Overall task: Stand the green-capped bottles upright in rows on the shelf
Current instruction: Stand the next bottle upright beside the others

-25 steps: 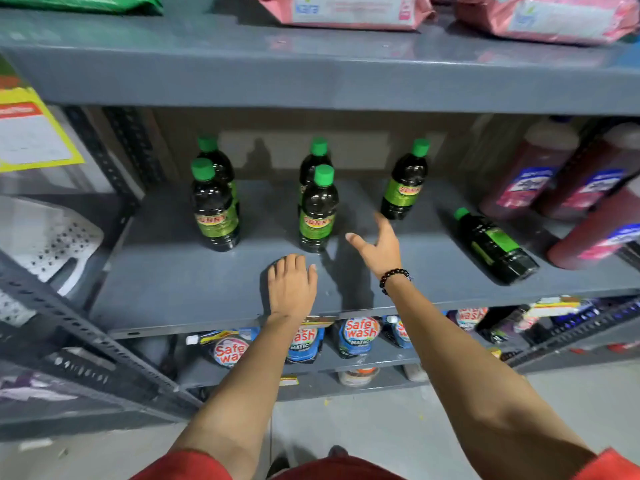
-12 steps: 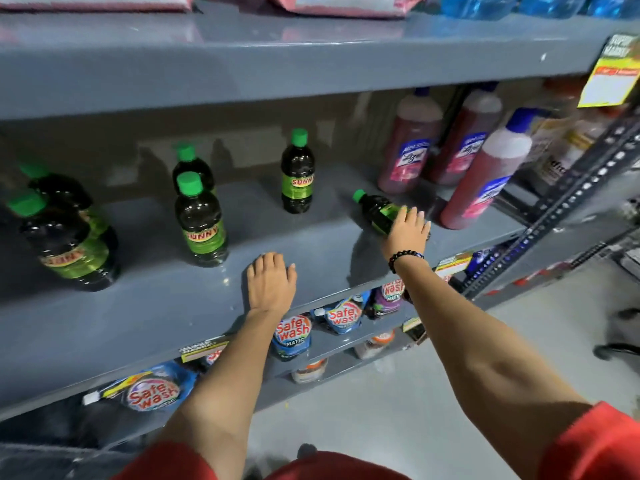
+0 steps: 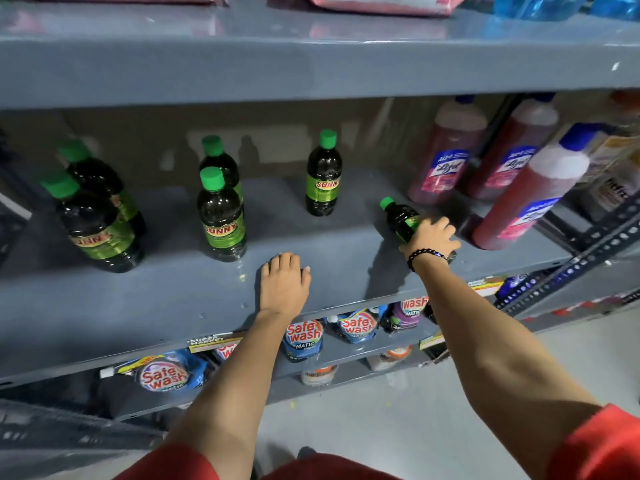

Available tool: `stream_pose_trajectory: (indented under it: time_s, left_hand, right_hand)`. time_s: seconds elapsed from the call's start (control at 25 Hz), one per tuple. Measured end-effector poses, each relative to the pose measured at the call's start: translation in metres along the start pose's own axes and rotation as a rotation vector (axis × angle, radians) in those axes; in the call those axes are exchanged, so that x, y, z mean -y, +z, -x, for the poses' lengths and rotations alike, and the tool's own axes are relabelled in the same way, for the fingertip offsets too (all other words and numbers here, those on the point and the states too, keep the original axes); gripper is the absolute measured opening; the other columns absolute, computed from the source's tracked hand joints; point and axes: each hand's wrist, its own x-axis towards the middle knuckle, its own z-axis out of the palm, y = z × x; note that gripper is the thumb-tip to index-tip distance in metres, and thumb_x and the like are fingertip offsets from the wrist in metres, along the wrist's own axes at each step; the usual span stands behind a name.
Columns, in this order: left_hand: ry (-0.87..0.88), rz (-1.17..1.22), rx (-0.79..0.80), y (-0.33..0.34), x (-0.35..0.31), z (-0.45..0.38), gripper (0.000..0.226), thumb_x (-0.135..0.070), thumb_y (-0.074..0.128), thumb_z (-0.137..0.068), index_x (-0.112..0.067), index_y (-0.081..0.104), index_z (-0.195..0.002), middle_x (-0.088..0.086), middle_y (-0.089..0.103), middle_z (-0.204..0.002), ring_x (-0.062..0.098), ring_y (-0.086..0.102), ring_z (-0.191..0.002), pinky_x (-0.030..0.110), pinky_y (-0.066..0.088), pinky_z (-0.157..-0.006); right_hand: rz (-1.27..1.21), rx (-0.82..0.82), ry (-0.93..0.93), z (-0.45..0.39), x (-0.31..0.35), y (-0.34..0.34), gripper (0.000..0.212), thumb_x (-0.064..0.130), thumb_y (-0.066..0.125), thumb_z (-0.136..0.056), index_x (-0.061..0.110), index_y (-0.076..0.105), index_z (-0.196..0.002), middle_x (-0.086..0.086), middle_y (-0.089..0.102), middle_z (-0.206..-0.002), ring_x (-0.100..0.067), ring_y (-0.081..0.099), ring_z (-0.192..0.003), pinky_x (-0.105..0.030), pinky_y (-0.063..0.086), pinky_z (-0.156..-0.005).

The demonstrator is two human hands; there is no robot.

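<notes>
Several dark bottles with green caps and green "SUNNY" labels stand upright on the grey shelf (image 3: 173,296): a pair at the left (image 3: 98,226), a pair in the middle (image 3: 221,220), and a single one (image 3: 323,178) further back. One more bottle (image 3: 398,214) lies on its side to the right, cap pointing back-left. My right hand (image 3: 431,235), with a bead bracelet on the wrist, is closed over that lying bottle's body. My left hand (image 3: 284,282) rests flat, palm down, on the shelf near its front edge, holding nothing.
Tall pink cleaner bottles (image 3: 446,154) with blue caps stand and lean at the right end of the shelf, close behind the lying bottle. The shelf above (image 3: 311,64) overhangs. Blue "Safe wash" pouches (image 3: 304,337) fill the lower shelf. A perforated steel upright (image 3: 595,244) bounds the right.
My right hand reached right from open air and closed over the lying bottle. The view swung right. My left hand stayed flat on the shelf.
</notes>
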Motion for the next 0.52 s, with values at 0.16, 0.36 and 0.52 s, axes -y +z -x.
stream_pose_trajectory:
  time_s: [0.16, 0.36, 0.52]
  left_hand:
    - [0.001, -0.007, -0.001, 0.001, 0.0, 0.001, 0.032, -0.03, 0.04, -0.095, -0.007, 0.051, -0.115, 0.014, 0.059, -0.121, 0.029, 0.052, -0.113, 0.042, 0.041, -0.095]
    - [0.003, -0.012, -0.006, 0.001, 0.0, 0.001, 0.032, -0.029, 0.04, -0.095, -0.007, 0.052, -0.114, 0.013, 0.059, -0.121, 0.029, 0.051, -0.113, 0.042, 0.041, -0.095]
    - [0.003, -0.008, -0.013, 0.001, 0.0, 0.001, 0.031, -0.029, 0.039, -0.095, -0.008, 0.052, -0.114, 0.011, 0.059, -0.121, 0.028, 0.051, -0.113, 0.041, 0.04, -0.096]
  right_hand:
    - [-0.696, 0.008, -0.033, 0.001, 0.004, -0.007, 0.045, 0.024, 0.077, -0.066, 0.004, 0.06, -0.103, -0.016, 0.057, -0.106, -0.031, 0.056, -0.097, -0.039, 0.048, -0.085]
    - [-1.397, 0.286, -0.218, 0.021, 0.046, -0.013, 0.04, -0.006, 0.07, -0.061, 0.002, 0.063, -0.1, -0.012, 0.066, -0.09, -0.016, 0.062, -0.076, -0.024, 0.055, -0.071]
    - [-1.353, 0.496, -0.29, 0.032, 0.079, -0.009, 0.043, -0.006, 0.06, -0.052, 0.007, 0.058, -0.093, -0.001, 0.062, -0.078, -0.018, 0.059, -0.077, -0.022, 0.051, -0.064]
